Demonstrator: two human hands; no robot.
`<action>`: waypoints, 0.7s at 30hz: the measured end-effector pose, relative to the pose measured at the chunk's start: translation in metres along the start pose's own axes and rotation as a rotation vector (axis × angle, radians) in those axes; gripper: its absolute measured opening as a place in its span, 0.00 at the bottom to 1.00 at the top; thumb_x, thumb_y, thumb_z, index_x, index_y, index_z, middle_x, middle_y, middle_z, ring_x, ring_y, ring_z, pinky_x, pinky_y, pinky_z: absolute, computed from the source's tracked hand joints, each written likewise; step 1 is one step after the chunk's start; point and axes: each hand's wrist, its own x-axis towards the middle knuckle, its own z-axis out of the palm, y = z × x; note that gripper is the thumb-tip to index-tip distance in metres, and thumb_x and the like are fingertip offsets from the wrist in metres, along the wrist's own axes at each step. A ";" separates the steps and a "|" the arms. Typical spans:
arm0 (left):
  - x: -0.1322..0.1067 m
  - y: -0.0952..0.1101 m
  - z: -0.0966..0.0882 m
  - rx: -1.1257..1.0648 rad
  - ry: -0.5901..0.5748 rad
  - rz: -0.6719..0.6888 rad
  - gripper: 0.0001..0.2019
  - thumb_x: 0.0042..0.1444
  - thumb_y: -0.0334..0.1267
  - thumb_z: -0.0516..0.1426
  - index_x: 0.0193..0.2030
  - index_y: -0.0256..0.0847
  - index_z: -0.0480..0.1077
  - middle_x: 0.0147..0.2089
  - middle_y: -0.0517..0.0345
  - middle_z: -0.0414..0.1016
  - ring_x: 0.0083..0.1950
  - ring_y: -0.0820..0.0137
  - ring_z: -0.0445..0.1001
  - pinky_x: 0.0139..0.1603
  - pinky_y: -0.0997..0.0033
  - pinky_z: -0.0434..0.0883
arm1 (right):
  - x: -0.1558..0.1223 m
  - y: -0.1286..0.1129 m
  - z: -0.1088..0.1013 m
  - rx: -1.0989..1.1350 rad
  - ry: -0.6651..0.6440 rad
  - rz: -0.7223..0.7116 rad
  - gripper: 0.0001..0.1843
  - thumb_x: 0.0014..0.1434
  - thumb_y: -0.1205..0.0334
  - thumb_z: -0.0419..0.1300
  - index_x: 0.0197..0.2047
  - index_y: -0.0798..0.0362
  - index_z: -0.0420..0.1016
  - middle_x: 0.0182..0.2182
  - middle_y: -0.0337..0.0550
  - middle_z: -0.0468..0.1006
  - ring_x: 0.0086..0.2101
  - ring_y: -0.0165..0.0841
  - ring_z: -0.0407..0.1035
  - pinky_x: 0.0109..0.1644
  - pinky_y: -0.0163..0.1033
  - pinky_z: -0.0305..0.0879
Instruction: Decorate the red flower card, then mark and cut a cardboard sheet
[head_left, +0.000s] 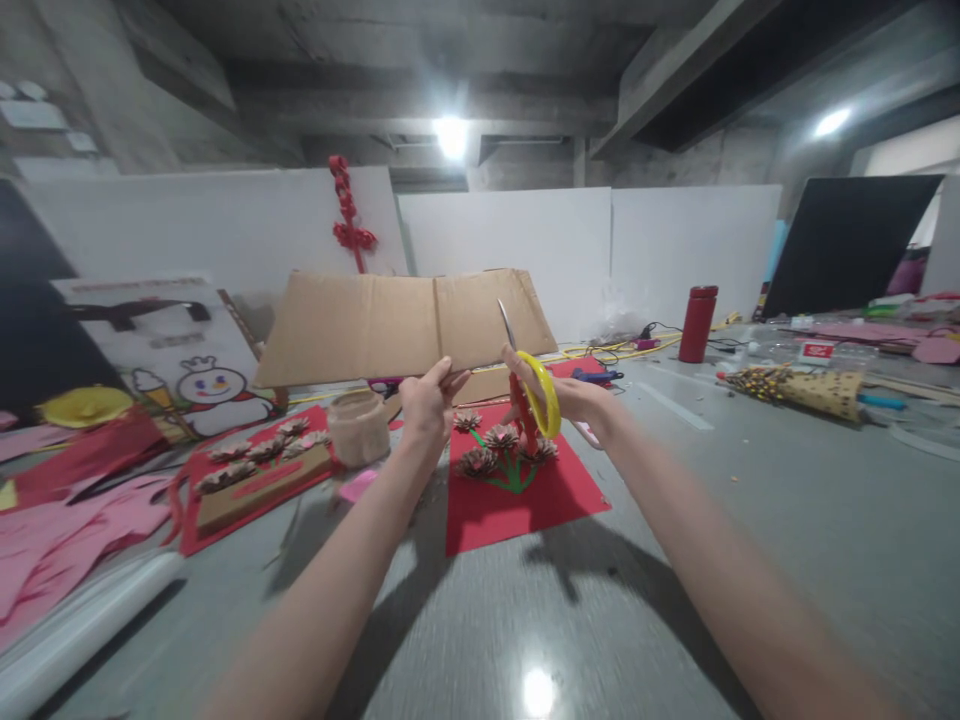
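My left hand pinches the lower edge of a wide brown cardboard sheet and holds it up in front of me. In my right hand are scissors with yellow and red handles, fingers through the loops. The blade points up into the cardboard's lower edge. Below the hands a red paper sheet lies on the floor, with brown paper flowers and green stems on it.
A beige jar stands left of the red sheet. A second red board with flowers and pink paper scraps lie at the left. A red bottle, cables and a patterned wrapped bundle are at the right. White panels close the back.
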 end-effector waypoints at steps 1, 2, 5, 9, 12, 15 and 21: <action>0.001 0.000 0.000 -0.005 0.006 -0.006 0.07 0.39 0.24 0.55 0.15 0.31 0.64 0.16 0.62 0.66 0.19 0.79 0.67 0.28 0.76 0.72 | -0.001 -0.001 0.001 0.002 -0.017 0.026 0.27 0.48 0.39 0.44 0.22 0.56 0.64 0.15 0.42 0.69 0.17 0.32 0.65 0.25 0.40 0.63; 0.002 -0.001 -0.001 -0.011 0.011 -0.011 0.07 0.39 0.23 0.55 0.15 0.31 0.63 0.15 0.62 0.65 0.19 0.79 0.67 0.28 0.77 0.72 | 0.000 -0.001 0.002 0.004 -0.054 0.051 0.28 0.48 0.38 0.43 0.22 0.56 0.64 0.16 0.43 0.70 0.18 0.32 0.66 0.26 0.40 0.63; 0.004 -0.002 -0.003 -0.024 0.025 -0.024 0.09 0.39 0.23 0.54 0.13 0.32 0.62 0.14 0.64 0.63 0.19 0.80 0.66 0.27 0.78 0.71 | 0.008 0.003 0.003 -0.001 -0.143 0.063 0.31 0.46 0.35 0.42 0.22 0.57 0.66 0.16 0.44 0.70 0.18 0.31 0.65 0.25 0.39 0.64; 0.008 -0.003 -0.006 -0.034 0.054 -0.031 0.11 0.39 0.22 0.54 0.12 0.33 0.60 0.12 0.66 0.61 0.18 0.81 0.65 0.28 0.79 0.71 | 0.031 0.019 0.006 0.014 -0.227 0.042 0.34 0.42 0.32 0.42 0.25 0.58 0.67 0.14 0.42 0.67 0.18 0.33 0.65 0.24 0.40 0.65; 0.009 -0.003 -0.007 -0.032 0.067 -0.030 0.10 0.39 0.22 0.54 0.12 0.33 0.61 0.13 0.66 0.63 0.18 0.81 0.65 0.27 0.79 0.71 | 0.045 0.029 0.010 0.049 -0.266 0.034 0.34 0.43 0.33 0.42 0.32 0.58 0.65 0.19 0.43 0.70 0.18 0.32 0.66 0.24 0.40 0.65; 0.007 -0.001 -0.007 -0.048 0.072 -0.055 0.09 0.39 0.22 0.53 0.14 0.33 0.62 0.14 0.65 0.65 0.18 0.81 0.66 0.26 0.80 0.70 | 0.048 0.029 0.011 0.035 -0.265 0.049 0.35 0.45 0.33 0.40 0.38 0.57 0.62 0.22 0.45 0.72 0.18 0.32 0.66 0.23 0.41 0.65; -0.007 0.003 0.002 -0.030 -0.224 -0.220 0.06 0.46 0.33 0.52 0.23 0.34 0.67 0.20 0.58 0.72 0.21 0.76 0.70 0.22 0.81 0.68 | 0.019 0.009 0.004 -0.052 -0.098 0.054 0.34 0.47 0.35 0.39 0.40 0.57 0.62 0.24 0.44 0.71 0.20 0.31 0.66 0.25 0.39 0.65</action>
